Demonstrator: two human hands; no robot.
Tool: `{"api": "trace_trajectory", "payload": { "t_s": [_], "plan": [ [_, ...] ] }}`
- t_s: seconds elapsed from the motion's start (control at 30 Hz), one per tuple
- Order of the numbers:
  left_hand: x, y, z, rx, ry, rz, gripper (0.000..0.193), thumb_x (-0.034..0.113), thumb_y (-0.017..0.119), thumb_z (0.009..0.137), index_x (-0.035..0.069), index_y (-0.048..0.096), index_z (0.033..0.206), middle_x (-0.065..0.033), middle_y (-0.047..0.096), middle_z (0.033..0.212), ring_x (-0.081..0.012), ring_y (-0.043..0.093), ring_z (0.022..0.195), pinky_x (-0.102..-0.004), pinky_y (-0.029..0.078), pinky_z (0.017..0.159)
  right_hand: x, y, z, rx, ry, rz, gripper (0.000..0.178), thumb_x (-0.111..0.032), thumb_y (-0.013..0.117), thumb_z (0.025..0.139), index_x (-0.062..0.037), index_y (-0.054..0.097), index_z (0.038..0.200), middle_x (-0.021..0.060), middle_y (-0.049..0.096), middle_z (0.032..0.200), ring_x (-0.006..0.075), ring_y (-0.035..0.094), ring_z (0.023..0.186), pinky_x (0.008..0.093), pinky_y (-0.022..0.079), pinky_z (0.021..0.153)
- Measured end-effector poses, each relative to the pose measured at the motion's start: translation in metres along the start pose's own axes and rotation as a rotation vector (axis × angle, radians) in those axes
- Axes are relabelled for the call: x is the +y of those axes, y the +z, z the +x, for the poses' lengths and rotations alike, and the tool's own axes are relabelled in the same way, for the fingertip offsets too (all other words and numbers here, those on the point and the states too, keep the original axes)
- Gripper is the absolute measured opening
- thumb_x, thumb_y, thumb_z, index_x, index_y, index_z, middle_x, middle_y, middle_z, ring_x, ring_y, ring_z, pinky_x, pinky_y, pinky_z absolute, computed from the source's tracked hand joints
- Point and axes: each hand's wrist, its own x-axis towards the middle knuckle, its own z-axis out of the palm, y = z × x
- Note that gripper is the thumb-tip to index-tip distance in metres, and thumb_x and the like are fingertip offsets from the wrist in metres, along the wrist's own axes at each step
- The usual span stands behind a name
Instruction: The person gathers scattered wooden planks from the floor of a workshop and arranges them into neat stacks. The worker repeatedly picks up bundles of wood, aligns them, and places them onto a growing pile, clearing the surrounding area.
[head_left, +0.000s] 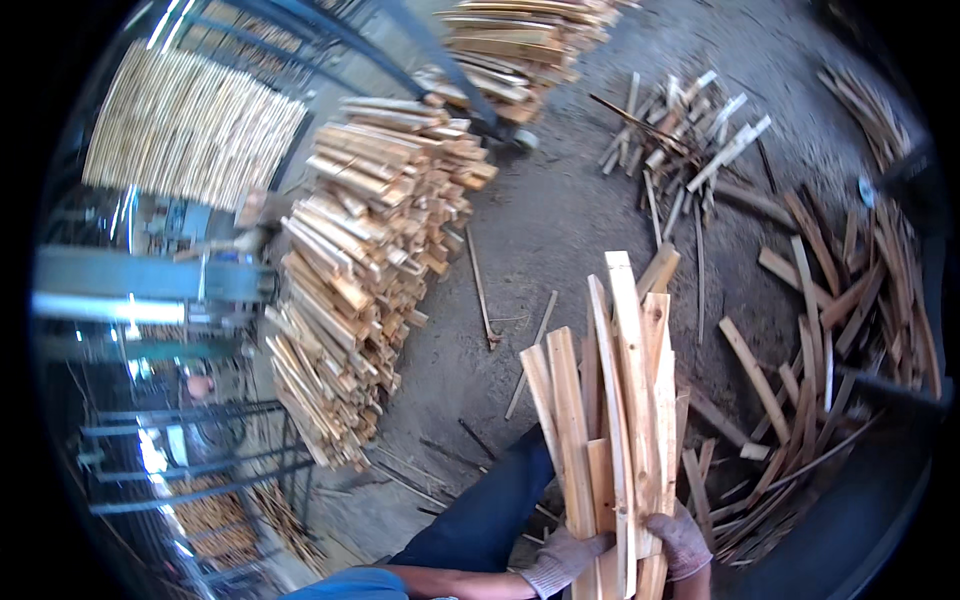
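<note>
Bundle of wooden slats (622, 430), one: occupying near centre, its uneven far ends fanning slightly. Left hand (568, 560), gloved: clasping the bundle's left side, fingers curling against the wood. Right hand (682, 541), gloved: gripping the right side, thumb pressing on it. Large stack of cut wood (365, 235): standing to the left. Loose scrap heap (672, 130): lying far right of centre. Scattered offcuts (745, 365): littering the right side.
</note>
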Motion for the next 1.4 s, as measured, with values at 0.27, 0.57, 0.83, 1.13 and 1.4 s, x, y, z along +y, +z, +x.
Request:
{"api": "trace_trajectory", "payload": {
  "t_s": [0.27, 0.57, 0.83, 1.13, 1.4],
  "plan": [
    [-0.008, -0.083, 0.001, -0.005, 0.133, -0.042, 0.069, 0.036, 0.084, 0.086, 0.0, 0.054, 0.137, -0.0152, 0.071, 0.117, -0.0242, 0.07, 0.107, -0.0349, 0.056, 0.093, -0.025, 0.122, 0.039, -0.172, 0.111, -0.06, 0.1, -0.014, 0.09, 0.068, 0.0098, 0.038, 0.149, 0.0155, 0.066, 0.127, 0.0245, 0.068, 0.11, 0.0367, 0.054, 0.098],
    [0.145, -0.301, -0.004, 0.414, 0.279, -0.559, 0.045, 0.033, 0.08, 0.091, -0.001, 0.066, 0.116, -0.0124, 0.075, 0.097, -0.0228, 0.073, 0.087, -0.035, 0.058, 0.08, -0.058, 0.359, 0.176, -0.453, 0.159, -0.516, 0.095, -0.022, 0.092, 0.071, 0.007, 0.044, 0.147, 0.0121, 0.066, 0.129, 0.0184, 0.063, 0.113, 0.0339, 0.052, 0.101],
    [0.101, -0.508, 0.033, 0.733, 0.463, 0.161, 0.05, 0.038, 0.081, 0.089, 0.007, 0.065, 0.124, -0.0137, 0.068, 0.116, -0.0241, 0.068, 0.101, -0.0408, 0.056, 0.088, -0.006, 0.596, 0.299, -0.914, 0.254, -0.74, 0.096, -0.049, 0.08, 0.085, 0.0076, 0.04, 0.151, 0.0226, 0.063, 0.136, 0.0277, 0.062, 0.123, 0.0366, 0.048, 0.11],
    [0.143, -0.687, 0.19, 0.798, 0.257, -0.604, 0.059, 0.034, 0.073, 0.087, -0.002, 0.061, 0.133, -0.0202, 0.069, 0.117, -0.0293, 0.065, 0.108, -0.0398, 0.053, 0.095, 0.075, 0.565, 0.37, -0.159, -0.5, -1.3, 0.08, -0.04, 0.076, 0.092, 0.0061, 0.043, 0.148, 0.0302, 0.055, 0.143, 0.0415, 0.058, 0.129, 0.0426, 0.048, 0.108],
    [0.115, -0.71, 0.25, 0.654, 0.196, -0.687, 0.077, 0.03, 0.076, 0.089, 0.001, 0.041, 0.151, -0.018, 0.066, 0.126, -0.0259, 0.065, 0.11, -0.0362, 0.051, 0.099, 0.129, 0.421, 0.357, 0.239, 0.175, -0.605, 0.074, -0.061, 0.055, 0.1, -0.0089, 0.045, 0.151, 0.0132, 0.056, 0.14, 0.0305, 0.053, 0.127, 0.0471, 0.047, 0.105]
  ]
}}
